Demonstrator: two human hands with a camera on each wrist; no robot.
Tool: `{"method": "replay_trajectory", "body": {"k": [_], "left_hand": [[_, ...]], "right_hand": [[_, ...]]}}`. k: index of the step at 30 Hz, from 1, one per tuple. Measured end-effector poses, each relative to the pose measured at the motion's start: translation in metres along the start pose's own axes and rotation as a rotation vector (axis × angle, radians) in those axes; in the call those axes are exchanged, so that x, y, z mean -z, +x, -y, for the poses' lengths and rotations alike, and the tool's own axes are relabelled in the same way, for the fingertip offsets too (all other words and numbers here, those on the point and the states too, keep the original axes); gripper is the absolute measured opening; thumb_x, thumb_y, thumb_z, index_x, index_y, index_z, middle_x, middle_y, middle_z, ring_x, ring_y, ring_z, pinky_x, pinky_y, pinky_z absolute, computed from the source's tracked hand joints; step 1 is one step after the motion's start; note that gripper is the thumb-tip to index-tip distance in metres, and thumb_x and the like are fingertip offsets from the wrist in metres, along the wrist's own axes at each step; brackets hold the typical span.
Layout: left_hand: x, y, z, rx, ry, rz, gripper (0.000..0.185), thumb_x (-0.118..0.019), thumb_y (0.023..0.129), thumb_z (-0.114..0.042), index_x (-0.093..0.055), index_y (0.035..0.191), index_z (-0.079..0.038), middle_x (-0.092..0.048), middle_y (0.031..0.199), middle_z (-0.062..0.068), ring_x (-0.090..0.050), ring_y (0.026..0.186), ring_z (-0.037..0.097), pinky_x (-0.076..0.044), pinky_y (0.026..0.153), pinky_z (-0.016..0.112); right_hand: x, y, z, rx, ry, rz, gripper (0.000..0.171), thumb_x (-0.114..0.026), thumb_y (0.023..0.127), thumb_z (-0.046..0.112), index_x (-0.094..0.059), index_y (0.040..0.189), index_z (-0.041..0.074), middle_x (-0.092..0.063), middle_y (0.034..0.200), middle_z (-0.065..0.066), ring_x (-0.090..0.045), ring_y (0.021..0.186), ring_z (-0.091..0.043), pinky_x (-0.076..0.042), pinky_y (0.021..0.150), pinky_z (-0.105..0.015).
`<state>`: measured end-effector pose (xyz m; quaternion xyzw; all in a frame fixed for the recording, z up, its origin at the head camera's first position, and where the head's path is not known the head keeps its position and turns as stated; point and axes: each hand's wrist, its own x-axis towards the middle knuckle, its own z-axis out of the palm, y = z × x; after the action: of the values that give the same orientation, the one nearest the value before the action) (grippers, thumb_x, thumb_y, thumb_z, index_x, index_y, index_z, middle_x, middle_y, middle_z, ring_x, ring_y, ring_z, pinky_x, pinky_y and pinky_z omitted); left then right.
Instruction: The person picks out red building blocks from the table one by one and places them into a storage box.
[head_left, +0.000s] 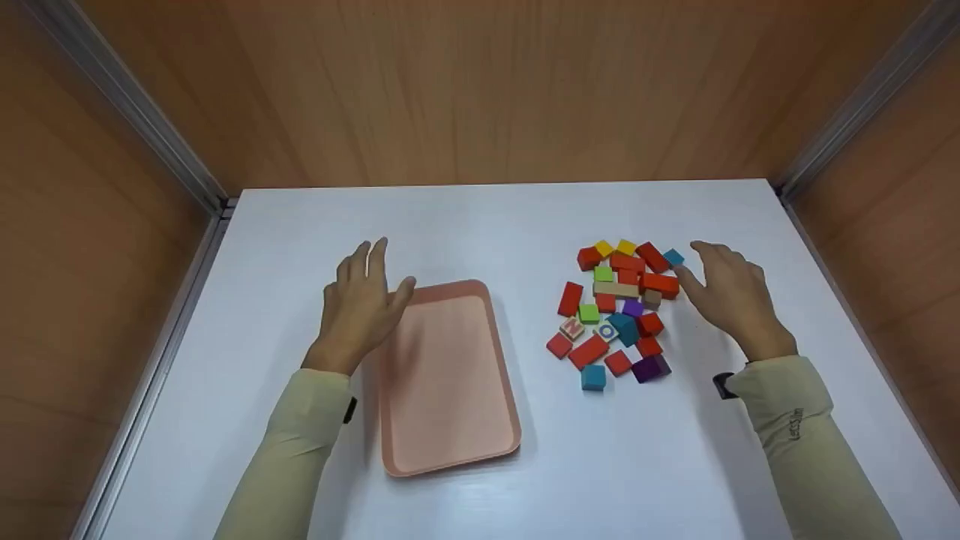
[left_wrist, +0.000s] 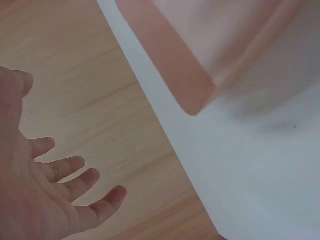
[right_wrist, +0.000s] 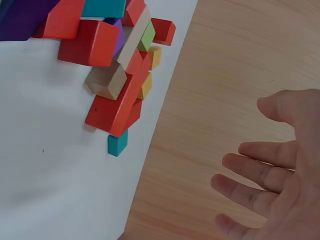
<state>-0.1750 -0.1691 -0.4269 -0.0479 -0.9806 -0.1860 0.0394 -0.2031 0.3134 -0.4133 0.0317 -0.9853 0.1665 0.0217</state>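
Note:
A pink tray [head_left: 450,420] lies on the white table [head_left: 480,225], left of centre, with nothing in it; its corner shows in the left wrist view as the pink tray [left_wrist: 185,95]. My left hand [head_left: 364,300] hovers open over the tray's upper left corner, fingers spread, and the left hand [left_wrist: 45,195] holds nothing. To the right lies a pile of coloured wooden blocks [head_left: 619,307], mostly red. My right hand [head_left: 731,296] hovers open just right of the pile, near a red block [head_left: 660,284]. The right hand [right_wrist: 275,180] holds nothing; the blocks [right_wrist: 110,65] sit beyond it.
Wooden walls with metal corner rails [head_left: 127,105] enclose the table on three sides. A small teal block [head_left: 673,257] lies at the pile's upper right, close to my right fingertips. Bare white table stretches in front of the tray and the pile.

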Motion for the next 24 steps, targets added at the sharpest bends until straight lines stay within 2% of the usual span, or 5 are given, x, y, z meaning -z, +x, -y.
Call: {"method": "replay_trajectory", "body": {"k": [9, 12, 16, 20, 24], "left_hand": [[-0.036, -0.024, 0.039, 0.106, -0.072, 0.123, 0.076, -0.046, 0.104, -0.040, -0.013, 0.155, 0.006, -0.016, 0.158, 0.031, -0.020, 0.143, 0.048, -0.036, 0.099, 0.066], [-0.046, -0.028, 0.044, 0.143, -0.105, 0.150, 0.077, -0.048, 0.104, -0.038, -0.012, 0.154, 0.008, -0.017, 0.157, 0.032, -0.019, 0.143, 0.048, -0.033, 0.103, 0.064], [-0.055, -0.030, 0.046, 0.186, -0.088, 0.186, 0.076, -0.048, 0.103, -0.037, -0.016, 0.152, 0.013, -0.022, 0.152, 0.036, -0.021, 0.140, 0.050, -0.033, 0.105, 0.060], [-0.061, -0.031, 0.048, 0.213, -0.074, 0.220, 0.066, -0.047, 0.103, -0.036, -0.032, 0.143, 0.014, -0.032, 0.139, 0.037, -0.030, 0.130, 0.050, -0.040, 0.098, 0.057], [-0.061, -0.032, 0.047, 0.270, -0.079, 0.298, 0.049, -0.039, 0.105, -0.031, -0.048, 0.126, 0.012, -0.051, 0.110, 0.028, -0.051, 0.101, 0.039, -0.048, 0.077, 0.049]], "right_hand": [[-0.013, 0.002, -0.007, -0.017, 0.005, 0.045, 0.060, -0.059, 0.101, 0.032, -0.042, 0.144, -0.006, -0.044, 0.142, -0.033, -0.041, 0.127, -0.052, -0.026, 0.103, -0.070], [-0.017, 0.003, -0.010, -0.014, 0.006, 0.046, 0.060, -0.058, 0.101, 0.032, -0.043, 0.144, -0.006, -0.045, 0.140, -0.033, -0.042, 0.126, -0.053, -0.028, 0.102, -0.070], [-0.022, 0.003, -0.014, -0.015, 0.010, 0.057, 0.062, -0.057, 0.101, 0.035, -0.042, 0.144, -0.007, -0.046, 0.140, -0.034, -0.042, 0.126, -0.054, -0.028, 0.102, -0.071], [-0.028, 0.004, -0.018, -0.022, 0.014, 0.077, 0.061, -0.058, 0.101, 0.032, -0.042, 0.144, -0.008, -0.046, 0.140, -0.034, -0.042, 0.127, -0.054, -0.028, 0.101, -0.071], [-0.035, 0.008, -0.021, -0.043, 0.033, 0.118, 0.062, -0.060, 0.100, 0.028, -0.039, 0.146, -0.007, -0.043, 0.142, -0.033, -0.040, 0.129, -0.053, -0.030, 0.102, -0.069]]}}
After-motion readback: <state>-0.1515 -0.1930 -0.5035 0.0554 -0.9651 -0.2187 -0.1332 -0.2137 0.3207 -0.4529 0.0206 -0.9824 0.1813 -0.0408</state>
